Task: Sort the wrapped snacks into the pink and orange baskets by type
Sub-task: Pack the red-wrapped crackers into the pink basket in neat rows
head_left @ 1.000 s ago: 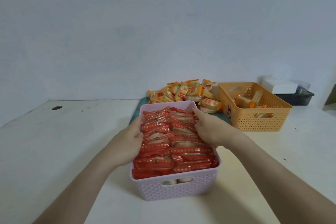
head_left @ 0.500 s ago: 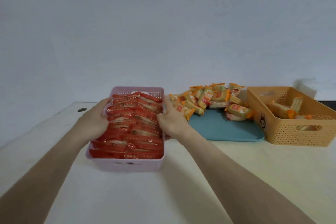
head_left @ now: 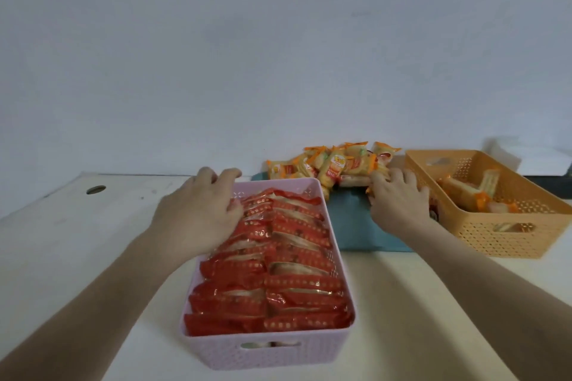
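Note:
A pink basket (head_left: 266, 353) stands in front of me, packed with rows of red wrapped snacks (head_left: 297, 257). My left hand (head_left: 201, 210) lies over its far left corner, fingers hooked on the rim. Behind it, a pile of yellow-orange wrapped snacks (head_left: 334, 164) sits on a teal tray (head_left: 353, 226). My right hand (head_left: 396, 201) reaches over the tray with fingers spread, its tips touching the right end of the pile. An orange basket (head_left: 501, 235) to the right holds a few yellow-orange snacks (head_left: 464, 189).
The white table has a round cable hole (head_left: 96, 189) at the far left. A white box (head_left: 541, 158) and a dark container (head_left: 548, 182) stand behind the orange basket. A plain wall runs close behind the table.
The pink basket now sits nearer to me, left of the tray. My right hand let go of it and moved right to the yellow-orange pile. My left hand stayed at the basket.

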Demonstrator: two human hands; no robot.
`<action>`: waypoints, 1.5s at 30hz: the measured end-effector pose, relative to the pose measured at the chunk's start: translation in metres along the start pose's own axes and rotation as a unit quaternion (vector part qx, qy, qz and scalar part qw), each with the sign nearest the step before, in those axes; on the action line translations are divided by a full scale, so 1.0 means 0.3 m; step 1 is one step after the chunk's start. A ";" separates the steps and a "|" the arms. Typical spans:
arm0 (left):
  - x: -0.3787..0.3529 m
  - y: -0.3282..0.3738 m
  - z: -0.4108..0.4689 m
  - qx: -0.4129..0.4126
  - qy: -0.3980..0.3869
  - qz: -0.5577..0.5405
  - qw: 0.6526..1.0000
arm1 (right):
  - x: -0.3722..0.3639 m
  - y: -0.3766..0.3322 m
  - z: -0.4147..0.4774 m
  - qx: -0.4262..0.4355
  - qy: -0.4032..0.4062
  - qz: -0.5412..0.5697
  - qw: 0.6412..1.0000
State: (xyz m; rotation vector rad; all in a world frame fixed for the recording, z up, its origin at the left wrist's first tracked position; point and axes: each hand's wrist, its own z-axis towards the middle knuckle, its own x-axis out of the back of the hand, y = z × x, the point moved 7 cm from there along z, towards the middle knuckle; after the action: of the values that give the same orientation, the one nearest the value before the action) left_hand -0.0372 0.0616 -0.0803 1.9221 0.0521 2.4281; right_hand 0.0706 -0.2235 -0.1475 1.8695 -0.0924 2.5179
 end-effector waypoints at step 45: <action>0.159 0.068 0.339 -0.112 0.099 -0.285 0.947 | 0.300 -0.021 0.116 0.038 0.244 0.436 0.866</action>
State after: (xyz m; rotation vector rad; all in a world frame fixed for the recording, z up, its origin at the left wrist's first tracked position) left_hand 0.0506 0.0437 -0.0097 1.3267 0.2813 2.1084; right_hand 0.0782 -0.2218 -0.0511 1.2791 -1.0604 3.5112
